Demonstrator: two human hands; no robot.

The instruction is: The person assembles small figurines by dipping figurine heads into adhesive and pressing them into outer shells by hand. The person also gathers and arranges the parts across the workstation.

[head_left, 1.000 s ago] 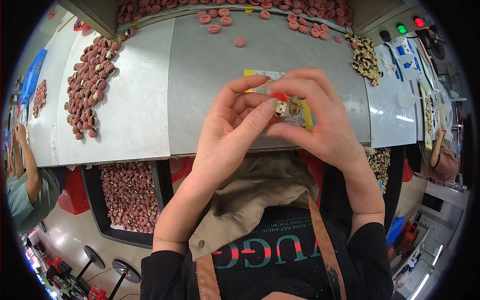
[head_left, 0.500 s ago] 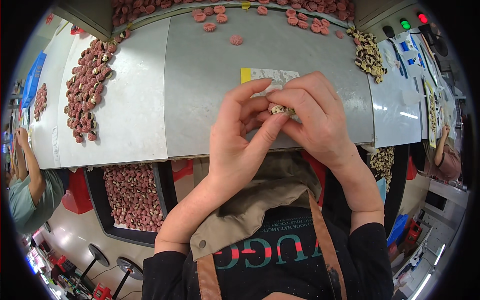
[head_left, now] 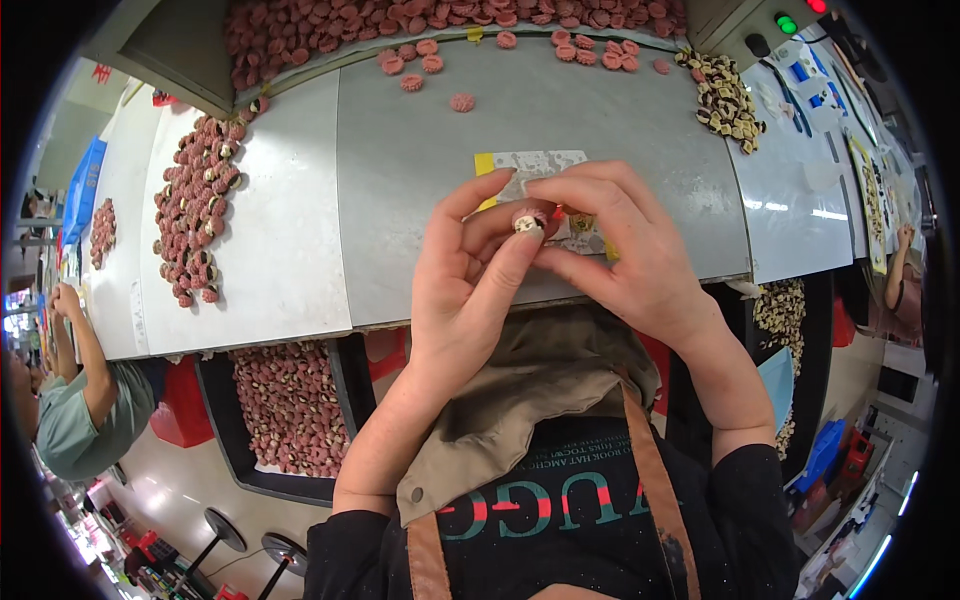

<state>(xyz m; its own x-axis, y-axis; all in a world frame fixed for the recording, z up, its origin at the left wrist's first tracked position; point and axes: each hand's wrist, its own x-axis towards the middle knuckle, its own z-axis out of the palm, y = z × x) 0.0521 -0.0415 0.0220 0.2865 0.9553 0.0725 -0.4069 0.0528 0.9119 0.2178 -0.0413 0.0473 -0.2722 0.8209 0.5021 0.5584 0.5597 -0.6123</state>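
Over the near part of the grey table, my left hand (head_left: 455, 270) pinches a small ridged pink shell piece with a cream-and-black insert (head_left: 528, 222) between thumb and fingers. My right hand (head_left: 640, 245) is just to its right, thumb and forefinger apart on either side of a gap, with nothing visible between them. A small red spot shows by the right fingertips; what it is I cannot make out. Under the hands lies a whitish card with a yellow edge (head_left: 545, 160), partly covered by them. Loose pink shell pieces (head_left: 462, 102) lie farther off.
Filled pink pieces (head_left: 195, 215) are heaped at left; cream-and-black inserts (head_left: 728, 105) at right. Pink shells (head_left: 400, 15) fill a trough along the back. Below the table edge stand dark bins, one of filled pieces (head_left: 290, 400), another of inserts (head_left: 780, 315). Co-workers sit at both sides.
My right thumb and forefinger have come away from the pink piece and opened. The left hand has turned it so its cream-and-black insert shows more. The view has shifted slightly.
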